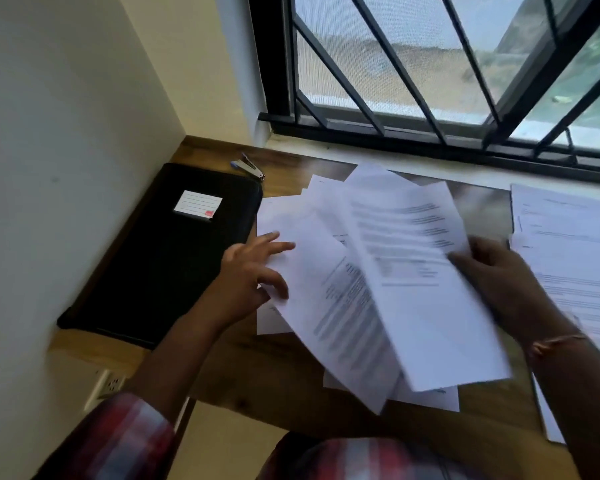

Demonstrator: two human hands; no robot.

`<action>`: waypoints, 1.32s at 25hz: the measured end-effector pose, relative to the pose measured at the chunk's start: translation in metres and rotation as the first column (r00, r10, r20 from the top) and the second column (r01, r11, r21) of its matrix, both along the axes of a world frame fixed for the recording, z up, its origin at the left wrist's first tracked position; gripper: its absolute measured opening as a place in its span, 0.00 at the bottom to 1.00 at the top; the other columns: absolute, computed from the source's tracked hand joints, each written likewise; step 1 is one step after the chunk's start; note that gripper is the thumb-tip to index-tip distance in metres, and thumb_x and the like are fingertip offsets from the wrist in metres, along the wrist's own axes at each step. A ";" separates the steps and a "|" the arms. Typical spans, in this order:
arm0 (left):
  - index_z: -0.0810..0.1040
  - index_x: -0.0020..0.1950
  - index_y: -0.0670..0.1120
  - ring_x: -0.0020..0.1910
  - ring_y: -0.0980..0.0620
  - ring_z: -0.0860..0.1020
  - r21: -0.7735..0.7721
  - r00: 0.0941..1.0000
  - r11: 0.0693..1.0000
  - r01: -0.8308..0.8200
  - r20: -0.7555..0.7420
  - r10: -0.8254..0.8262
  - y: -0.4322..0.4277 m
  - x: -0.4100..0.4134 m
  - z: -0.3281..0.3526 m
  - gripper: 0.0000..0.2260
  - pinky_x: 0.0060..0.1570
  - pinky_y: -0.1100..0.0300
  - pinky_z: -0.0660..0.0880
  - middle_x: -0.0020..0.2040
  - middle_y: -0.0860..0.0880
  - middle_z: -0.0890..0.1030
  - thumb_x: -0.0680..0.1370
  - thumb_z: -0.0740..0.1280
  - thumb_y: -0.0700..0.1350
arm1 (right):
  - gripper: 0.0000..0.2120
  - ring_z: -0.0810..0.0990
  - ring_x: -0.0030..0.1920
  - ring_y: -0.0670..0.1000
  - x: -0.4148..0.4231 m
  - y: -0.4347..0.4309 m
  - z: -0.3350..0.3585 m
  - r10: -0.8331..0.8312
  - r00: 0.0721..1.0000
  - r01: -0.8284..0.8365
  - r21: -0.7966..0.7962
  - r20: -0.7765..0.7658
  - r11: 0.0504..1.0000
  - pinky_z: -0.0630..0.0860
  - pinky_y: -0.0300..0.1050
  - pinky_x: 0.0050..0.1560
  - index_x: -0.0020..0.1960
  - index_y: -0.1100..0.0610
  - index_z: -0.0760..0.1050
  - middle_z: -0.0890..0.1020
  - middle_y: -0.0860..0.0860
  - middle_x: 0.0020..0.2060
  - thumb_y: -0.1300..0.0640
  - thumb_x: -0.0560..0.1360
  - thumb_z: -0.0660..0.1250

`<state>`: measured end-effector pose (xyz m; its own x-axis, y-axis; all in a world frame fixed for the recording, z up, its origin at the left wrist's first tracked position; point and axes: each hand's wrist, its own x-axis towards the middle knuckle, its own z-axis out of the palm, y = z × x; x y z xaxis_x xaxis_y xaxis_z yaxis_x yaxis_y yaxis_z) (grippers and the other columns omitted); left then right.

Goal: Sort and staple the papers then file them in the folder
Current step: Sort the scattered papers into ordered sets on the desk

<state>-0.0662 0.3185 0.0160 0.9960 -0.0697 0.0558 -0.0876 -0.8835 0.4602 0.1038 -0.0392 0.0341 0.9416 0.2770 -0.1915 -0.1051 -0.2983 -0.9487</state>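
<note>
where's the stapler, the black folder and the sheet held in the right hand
stapler [249,167]: head view, metal body
black folder [160,265]: head view, bare cover below label
held sheet [426,306]: head view, printed middle

A single view, worn on the person's head, faces forward and steeply down over the table [284,372] toward the barred window [430,64] on its far side. It sits close (wide-angle, with a slight tilt). The left hand [253,271], right hand [499,278] and papers [413,271] fill mid-frame, with the forearms entering from below.
</note>
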 end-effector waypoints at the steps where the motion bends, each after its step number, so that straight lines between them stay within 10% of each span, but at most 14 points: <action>1: 0.85 0.38 0.59 0.79 0.47 0.61 0.043 0.997 0.999 -0.029 -0.065 0.032 0.002 -0.001 -0.008 0.16 0.71 0.35 0.57 0.75 0.51 0.72 0.67 0.80 0.37 | 0.10 0.84 0.43 0.43 -0.001 0.004 -0.012 0.024 0.999 -0.022 -0.093 0.022 0.995 0.82 0.41 0.44 0.59 0.54 0.82 0.88 0.50 0.49 0.64 0.80 0.69; 6: 0.85 0.43 0.52 0.68 0.44 0.77 0.153 0.980 0.969 -0.196 0.018 0.196 0.018 -0.003 -0.038 0.11 0.67 0.41 0.66 0.63 0.47 0.83 0.70 0.75 0.35 | 0.08 0.85 0.46 0.49 -0.005 0.015 -0.061 0.007 0.997 0.023 -0.376 0.079 0.926 0.80 0.46 0.47 0.55 0.58 0.83 0.86 0.51 0.47 0.58 0.78 0.70; 11: 0.86 0.51 0.47 0.42 0.42 0.81 0.304 0.869 0.829 -0.468 0.327 0.371 0.000 -0.024 -0.033 0.12 0.44 0.50 0.72 0.44 0.47 0.85 0.78 0.63 0.46 | 0.13 0.87 0.53 0.57 -0.019 0.015 -0.063 -0.258 0.891 0.322 0.118 -0.374 0.939 0.83 0.56 0.54 0.65 0.58 0.79 0.86 0.54 0.56 0.58 0.81 0.67; 16: 0.82 0.41 0.48 0.35 0.44 0.75 0.324 0.929 0.871 -0.368 0.172 0.329 -0.084 -0.045 -0.035 0.02 0.36 0.53 0.65 0.36 0.48 0.77 0.70 0.73 0.42 | 0.12 0.86 0.53 0.60 -0.040 0.004 -0.055 -0.351 0.837 0.420 0.082 -0.420 0.904 0.81 0.59 0.56 0.65 0.59 0.78 0.86 0.55 0.55 0.58 0.82 0.66; 23: 0.83 0.54 0.53 0.52 0.50 0.79 0.141 0.960 0.981 -0.137 -0.226 0.166 -0.146 -0.041 -0.038 0.19 0.50 0.51 0.74 0.50 0.54 0.83 0.73 0.65 0.64 | 0.10 0.86 0.51 0.55 -0.051 0.003 -0.067 -0.344 0.913 0.329 -0.102 -0.220 0.939 0.83 0.55 0.51 0.61 0.56 0.79 0.85 0.52 0.55 0.57 0.81 0.68; 28: 0.82 0.60 0.49 0.57 0.47 0.77 0.020 0.920 0.936 -0.352 -0.175 0.350 -0.092 -0.027 -0.030 0.11 0.54 0.52 0.73 0.59 0.50 0.80 0.80 0.67 0.43 | 0.09 0.86 0.51 0.54 -0.050 0.013 -0.073 -0.333 0.925 0.310 -0.147 -0.182 0.939 0.83 0.58 0.54 0.60 0.52 0.79 0.85 0.49 0.55 0.55 0.80 0.69; 33: 0.73 0.71 0.45 0.67 0.43 0.70 0.016 0.787 0.811 -0.585 -0.229 0.572 -0.042 0.019 -0.037 0.21 0.63 0.48 0.71 0.69 0.45 0.75 0.82 0.64 0.56 | 0.14 0.85 0.53 0.50 -0.065 0.032 -0.082 -0.295 0.938 0.263 -0.178 -0.185 0.948 0.83 0.61 0.55 0.61 0.48 0.79 0.85 0.44 0.53 0.49 0.75 0.71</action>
